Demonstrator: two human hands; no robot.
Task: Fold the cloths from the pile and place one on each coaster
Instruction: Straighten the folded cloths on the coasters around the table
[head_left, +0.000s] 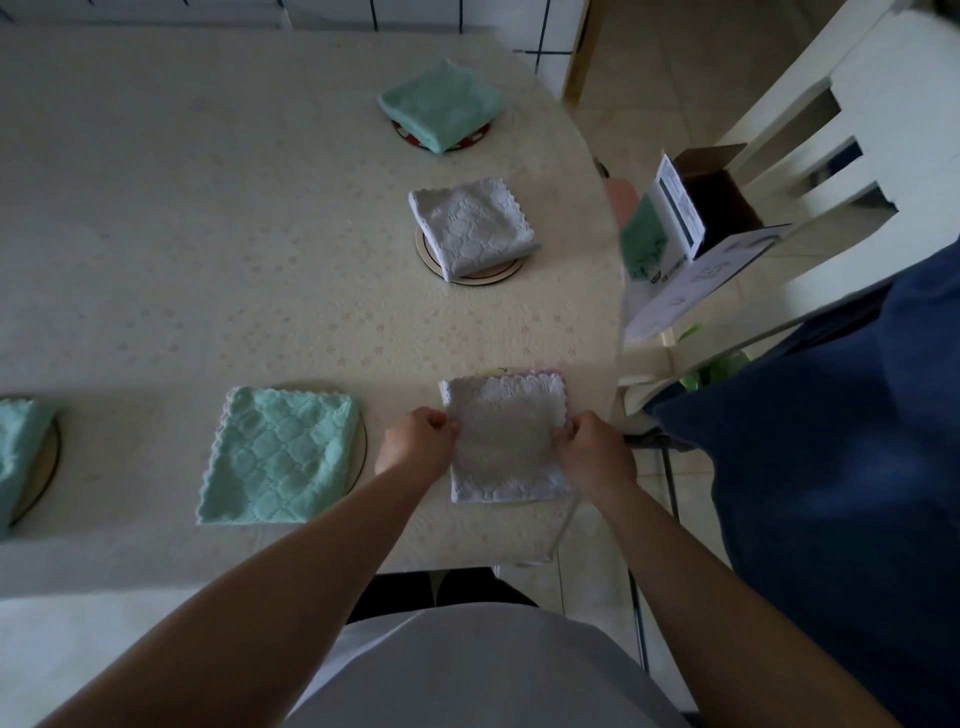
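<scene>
Setting the last folded white cloth (506, 441) down near the counter's (208, 260) front right corner.
Pinched at its side edges by the left hand (418, 441) and right hand (595, 452), it nearly hides its coaster; released off-centre, it may slip or unfold, I judge. Counted left to right: five cloths, three mint, two white; five coasters, the nearest barely showing; no pile visible.

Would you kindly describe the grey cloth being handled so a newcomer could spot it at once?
Start at the table's near right corner. There a folded grey cloth lies, pinched by the left hand and right hand. The other grey cloth sits farther back, untouched; its nearest neighbour is green.
</scene>
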